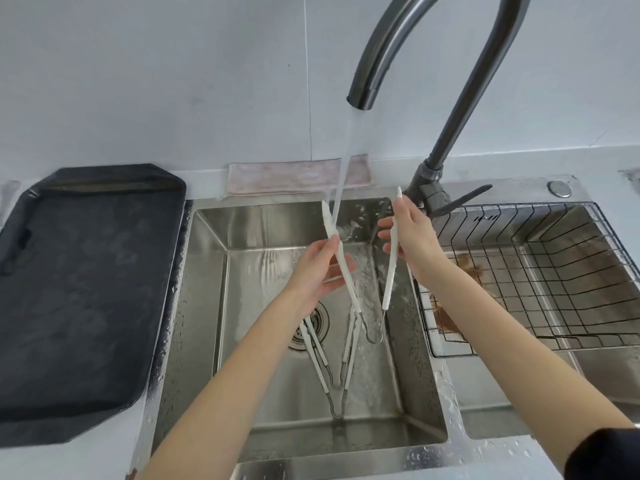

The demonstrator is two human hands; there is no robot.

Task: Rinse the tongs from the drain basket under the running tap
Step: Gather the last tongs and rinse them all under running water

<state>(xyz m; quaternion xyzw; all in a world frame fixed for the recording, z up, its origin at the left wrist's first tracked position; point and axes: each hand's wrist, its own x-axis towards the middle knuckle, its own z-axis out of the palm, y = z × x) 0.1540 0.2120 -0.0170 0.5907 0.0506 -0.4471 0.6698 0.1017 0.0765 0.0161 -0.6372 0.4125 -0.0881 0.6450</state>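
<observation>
Left hand point(317, 271) and right hand point(408, 233) each grip one arm of the white tongs point(346, 271), spread wide under the tap point(367, 81) stream. Two more tongs point(334, 358) lie in the sink point(204, 271) over the drain. Wire drain basket point(536, 271) sits right; dark tray point(86, 289) on desk left

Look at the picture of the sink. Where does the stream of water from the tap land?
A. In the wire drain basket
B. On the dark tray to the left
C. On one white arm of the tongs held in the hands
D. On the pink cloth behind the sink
C: the water stream falls from the tap onto the left arm of the held tongs, just above the left hand.
</observation>
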